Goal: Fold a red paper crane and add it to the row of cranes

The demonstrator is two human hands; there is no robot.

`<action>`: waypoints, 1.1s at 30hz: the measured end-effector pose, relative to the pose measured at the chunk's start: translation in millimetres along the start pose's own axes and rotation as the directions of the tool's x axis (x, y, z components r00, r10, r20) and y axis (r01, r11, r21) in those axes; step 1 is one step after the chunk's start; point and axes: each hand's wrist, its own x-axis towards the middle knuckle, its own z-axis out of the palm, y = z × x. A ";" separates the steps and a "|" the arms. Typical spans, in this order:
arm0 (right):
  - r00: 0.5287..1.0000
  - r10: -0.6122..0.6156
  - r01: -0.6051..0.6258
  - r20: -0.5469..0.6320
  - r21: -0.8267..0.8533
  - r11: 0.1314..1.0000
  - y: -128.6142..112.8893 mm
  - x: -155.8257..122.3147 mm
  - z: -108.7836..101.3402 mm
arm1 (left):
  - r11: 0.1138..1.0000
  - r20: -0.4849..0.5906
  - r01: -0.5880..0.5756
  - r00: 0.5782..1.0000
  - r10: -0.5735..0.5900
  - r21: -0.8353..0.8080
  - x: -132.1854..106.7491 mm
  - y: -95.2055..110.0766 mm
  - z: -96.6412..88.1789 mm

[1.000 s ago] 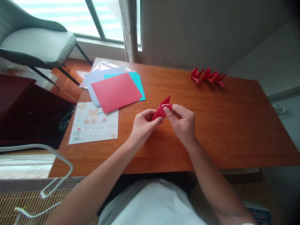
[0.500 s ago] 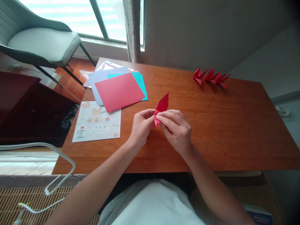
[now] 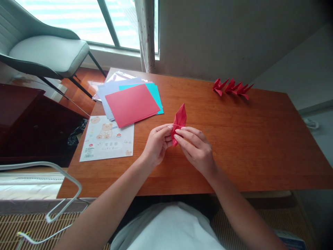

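A partly folded red paper piece (image 3: 180,119) points up and away from me above the middle of the wooden table (image 3: 260,139). My left hand (image 3: 155,144) pinches its lower left edge with closed fingers. My right hand (image 3: 195,147) presses its fingers on the lower right part of the same piece. Both hands meet at the paper's lower end, which they partly hide.
A fan of coloured paper sheets (image 3: 131,102) with a red one on top lies at the back left. A bear-printed card (image 3: 107,138) lies in front of it. Several folded red cranes (image 3: 231,86) stand at the far edge. A grey chair (image 3: 44,52) stands left by the window.
The red piece has been turned more upright and narrower between my fingers. My right hand has slid down to the paper's lower end, close to my left hand.
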 end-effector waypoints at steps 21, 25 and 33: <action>0.741 0.671 -0.567 0.009 0.543 0.619 -4.8 19.6 7.8 | 0.921 0.024 -0.225 0.973 0.230 0.317 -4.1 -3.5 2.0; 0.738 0.674 -0.547 -0.021 0.565 0.618 -3.3 18.6 10.9 | 0.931 0.032 -0.216 0.976 0.217 0.293 -3.8 -4.5 1.5; 0.736 0.676 -0.538 -0.036 0.575 0.616 -1.3 18.7 11.7 | 0.940 0.016 -0.201 0.979 0.204 0.275 -3.3 -4.2 2.9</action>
